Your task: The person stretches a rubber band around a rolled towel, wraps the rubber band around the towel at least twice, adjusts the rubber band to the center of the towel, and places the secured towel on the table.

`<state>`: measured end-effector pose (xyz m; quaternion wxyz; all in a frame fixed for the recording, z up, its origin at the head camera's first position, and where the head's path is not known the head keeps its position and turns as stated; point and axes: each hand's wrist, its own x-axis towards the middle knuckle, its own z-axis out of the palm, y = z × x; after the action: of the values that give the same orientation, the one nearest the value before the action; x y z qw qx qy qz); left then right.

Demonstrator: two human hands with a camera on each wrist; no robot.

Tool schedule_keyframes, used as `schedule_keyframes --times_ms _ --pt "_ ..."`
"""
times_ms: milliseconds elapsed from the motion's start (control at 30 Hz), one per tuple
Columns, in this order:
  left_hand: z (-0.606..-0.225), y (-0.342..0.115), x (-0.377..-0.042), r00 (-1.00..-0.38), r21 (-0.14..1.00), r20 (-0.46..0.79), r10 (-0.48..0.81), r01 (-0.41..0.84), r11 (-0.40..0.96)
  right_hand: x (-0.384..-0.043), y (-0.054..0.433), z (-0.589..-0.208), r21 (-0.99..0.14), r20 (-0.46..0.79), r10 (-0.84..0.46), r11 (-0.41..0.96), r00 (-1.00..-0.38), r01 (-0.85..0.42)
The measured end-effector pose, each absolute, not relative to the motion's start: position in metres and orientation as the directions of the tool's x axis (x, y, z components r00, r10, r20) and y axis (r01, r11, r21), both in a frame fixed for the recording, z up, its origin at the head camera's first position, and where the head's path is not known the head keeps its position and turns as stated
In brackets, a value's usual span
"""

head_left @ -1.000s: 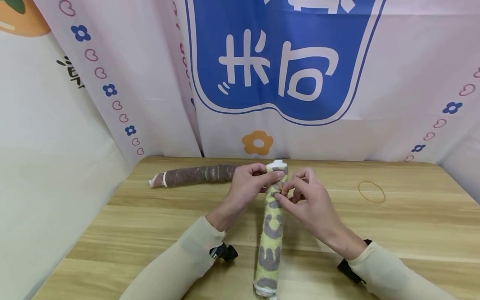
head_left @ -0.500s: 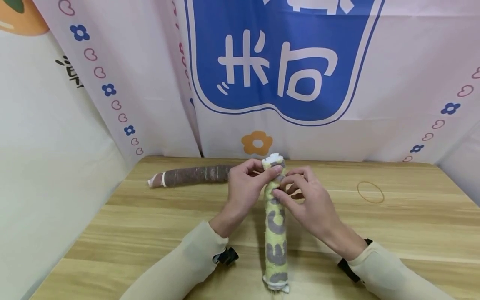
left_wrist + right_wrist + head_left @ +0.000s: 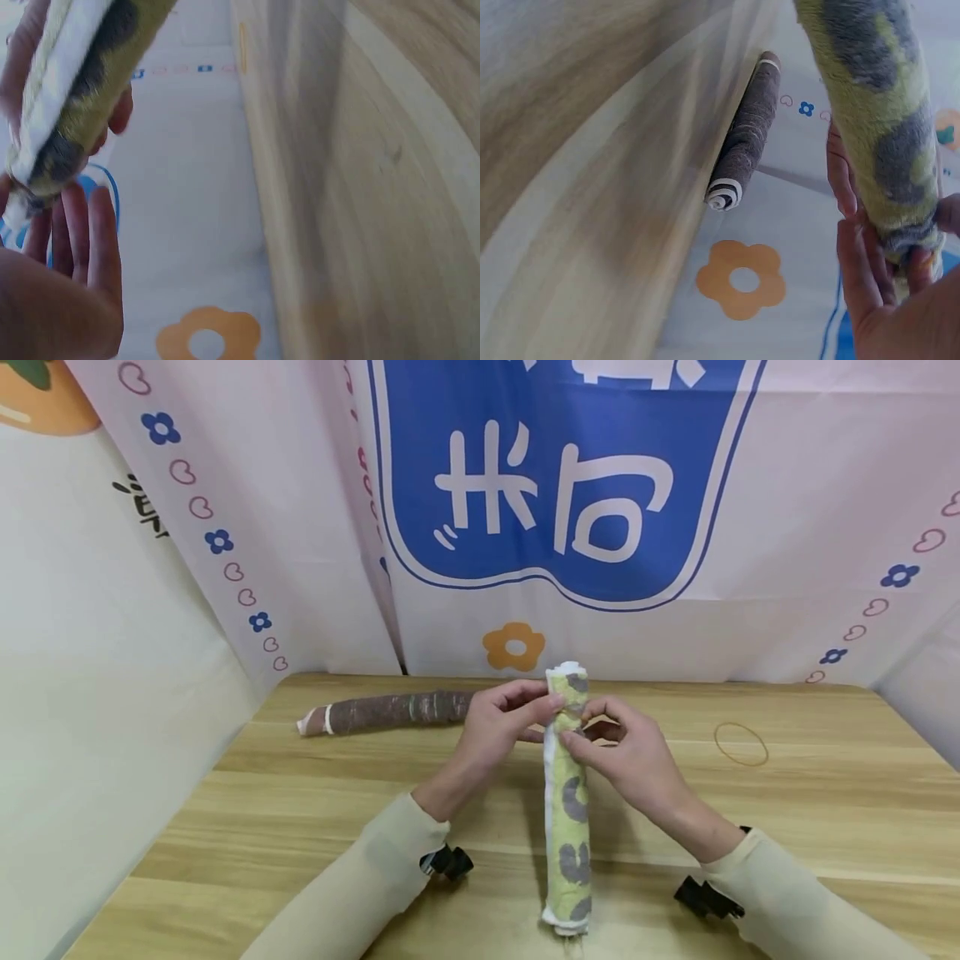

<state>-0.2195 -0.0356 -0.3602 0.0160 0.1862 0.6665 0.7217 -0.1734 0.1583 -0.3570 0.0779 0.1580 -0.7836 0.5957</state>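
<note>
A tightly rolled towel [image 3: 567, 827], yellow with grey shapes and a white edge, points away from the person in the head view. Near its far end my left hand [image 3: 498, 718] grips it, thumb on top. My right hand [image 3: 626, 747] pinches its right side just below, with the thumb on the cloth. In the right wrist view the roll [image 3: 889, 112] is squeezed narrower where the fingers [image 3: 859, 262] hold it, and a bit of orange band shows there. The left wrist view shows the white edge running along the roll [image 3: 90, 90].
A brown rolled towel [image 3: 375, 713] lies at the back left of the wooden table [image 3: 300, 827], with a pale band near its left end. A loose rubber band [image 3: 741, 744] lies on the right. A printed cloth [image 3: 465, 618] hangs behind the table.
The yellow and grey towel has turned about its length, so its white edge now shows along the left. It has also shifted slightly right, both hands still on it.
</note>
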Motion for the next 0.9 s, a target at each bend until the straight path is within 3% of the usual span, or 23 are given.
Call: schedule_keyframes --times_ms 267,633,767,900 --pt "-0.363 -0.044 -0.233 -0.911 0.995 0.088 0.402 0.061 -0.081 -0.184 0.162 -0.362 -0.929 0.278 -0.250 0.177 -0.927 -0.326" --pt "-0.357 -0.041 -0.228 -0.948 0.991 0.109 0.299 0.082 -0.102 -0.182 0.156 -0.367 -0.806 0.472 -0.203 0.293 -0.858 -0.514" --pt "-0.357 -0.041 -0.227 -0.951 0.992 0.119 0.286 0.099 -0.083 -0.181 0.154 -0.369 -0.721 0.560 -0.220 0.346 -0.798 -0.601" --pt "-0.359 -0.041 -0.225 -0.957 0.993 0.112 0.266 0.099 -0.060 -0.184 0.153 -0.375 -0.596 0.655 -0.282 0.378 -0.701 -0.709"
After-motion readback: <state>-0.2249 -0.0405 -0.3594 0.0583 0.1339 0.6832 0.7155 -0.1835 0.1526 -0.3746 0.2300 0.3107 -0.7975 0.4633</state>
